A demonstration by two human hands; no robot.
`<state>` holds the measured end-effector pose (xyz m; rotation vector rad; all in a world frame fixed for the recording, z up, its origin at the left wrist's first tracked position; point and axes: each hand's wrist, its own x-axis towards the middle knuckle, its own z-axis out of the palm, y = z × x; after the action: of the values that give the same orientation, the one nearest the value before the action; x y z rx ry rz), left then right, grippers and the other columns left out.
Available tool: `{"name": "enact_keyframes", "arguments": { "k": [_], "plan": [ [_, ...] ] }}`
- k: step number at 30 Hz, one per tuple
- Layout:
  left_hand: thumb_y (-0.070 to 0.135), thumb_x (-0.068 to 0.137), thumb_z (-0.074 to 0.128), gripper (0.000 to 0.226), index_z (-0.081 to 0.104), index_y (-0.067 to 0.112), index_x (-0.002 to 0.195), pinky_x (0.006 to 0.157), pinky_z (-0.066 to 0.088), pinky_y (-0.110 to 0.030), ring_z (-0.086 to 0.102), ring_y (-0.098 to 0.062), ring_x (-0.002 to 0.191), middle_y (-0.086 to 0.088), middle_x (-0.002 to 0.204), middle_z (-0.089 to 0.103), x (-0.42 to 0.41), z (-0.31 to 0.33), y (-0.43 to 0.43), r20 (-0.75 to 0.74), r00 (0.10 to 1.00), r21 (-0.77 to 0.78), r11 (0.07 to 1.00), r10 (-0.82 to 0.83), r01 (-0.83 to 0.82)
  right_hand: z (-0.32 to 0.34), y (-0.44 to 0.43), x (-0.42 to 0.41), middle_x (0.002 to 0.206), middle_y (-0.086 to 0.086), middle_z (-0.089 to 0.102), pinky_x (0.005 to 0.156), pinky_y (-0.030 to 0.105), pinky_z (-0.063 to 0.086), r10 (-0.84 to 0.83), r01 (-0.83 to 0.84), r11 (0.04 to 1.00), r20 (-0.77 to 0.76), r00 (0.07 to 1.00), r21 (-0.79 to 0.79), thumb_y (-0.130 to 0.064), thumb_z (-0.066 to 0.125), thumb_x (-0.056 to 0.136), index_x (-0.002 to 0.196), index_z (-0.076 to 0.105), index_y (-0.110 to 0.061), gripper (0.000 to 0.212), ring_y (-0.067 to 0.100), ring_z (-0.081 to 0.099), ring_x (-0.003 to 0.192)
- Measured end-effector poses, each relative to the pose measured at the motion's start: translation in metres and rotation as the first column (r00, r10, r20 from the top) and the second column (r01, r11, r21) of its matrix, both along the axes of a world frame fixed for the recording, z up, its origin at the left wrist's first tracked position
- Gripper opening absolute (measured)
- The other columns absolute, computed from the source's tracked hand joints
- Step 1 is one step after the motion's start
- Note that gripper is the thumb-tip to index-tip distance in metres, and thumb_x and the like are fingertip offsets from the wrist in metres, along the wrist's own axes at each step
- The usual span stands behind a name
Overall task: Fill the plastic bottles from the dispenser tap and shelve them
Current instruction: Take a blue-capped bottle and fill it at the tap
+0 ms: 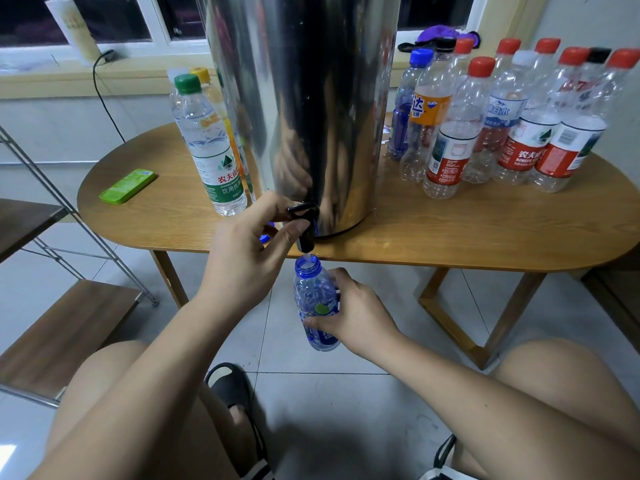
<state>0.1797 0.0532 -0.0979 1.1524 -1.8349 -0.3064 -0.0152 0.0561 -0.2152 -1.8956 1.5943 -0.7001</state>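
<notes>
Steel, mirror-bright and cylindrical, forms the dispenser (pixel 304 98), which stands in the middle of an oval counter (pixel 450 233) of light grained wood. Its short black plastic tap (pixel 307 227) juts over the counter's near edge. The left grip (pixel 242 251) is curled on the tap, the thumb pressing its lever; something blue shows under the fingers, but what it is cannot be told.

Directly below the spout, off the counter and above the pale tiled floor (pixel 346 393), the right grip (pixel 356 317) wraps around the lower body of the blue bottle (pixel 311 292). This is ribbed, translucent plastic, uncapped, its threaded mouth just under the spout, where a thin stream of water shows.

Far right on the counter stand crowded clear bottles (pixel 512 126), thin and crinkled, mostly red-capped, one with an orange label. Left of the dispenser stands a green-capped bottle (pixel 207 143), with a yellow-capped bottle (pixel 207 84) partly hidden behind it. A flat green case (pixel 127 186) lies further left. A black cable (pixel 104 98) runs down the far wall. At the left edge stands the shelf (pixel 62 327), dark wooden boards on a thin metal frame.
</notes>
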Motion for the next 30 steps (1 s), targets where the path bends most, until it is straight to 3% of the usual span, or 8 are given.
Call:
{"name": "enact_keyframes", "arguments": {
  "k": [10, 30],
  "plan": [
    [0.018, 0.105, 0.073, 0.010, 0.074, 0.013, 0.114, 0.080, 0.057, -0.053, 0.070, -0.023, 0.098, 0.004, 0.103, 0.076, 0.0007, -0.0013, -0.0011, -0.010, 1.000, 0.005, 1.000, -0.006, 0.006, -0.0003, 0.0001, 0.0000, 0.125, -0.011, 0.072, 0.089, 0.042, 0.062, -0.001, 0.001, 1.000, 0.009, 1.000, 0.011, -0.056, 0.094, 0.070, 0.128, 0.053, -0.033, 0.075, 0.017, 0.071, 0.109],
    [0.019, 0.105, 0.073, 0.014, 0.073, 0.013, 0.118, 0.079, 0.056, -0.049, 0.069, -0.019, 0.099, 0.004, 0.104, 0.076, 0.0004, 0.0003, 0.0005, 0.003, 1.000, 0.006, 1.000, -0.001, 0.001, -0.0033, -0.0023, 0.0021, 0.126, -0.011, 0.072, 0.090, 0.042, 0.062, 0.005, -0.005, 1.000, 0.011, 1.000, 0.006, -0.058, 0.093, 0.071, 0.130, 0.052, -0.033, 0.076, 0.017, 0.070, 0.109]
  ]
}}
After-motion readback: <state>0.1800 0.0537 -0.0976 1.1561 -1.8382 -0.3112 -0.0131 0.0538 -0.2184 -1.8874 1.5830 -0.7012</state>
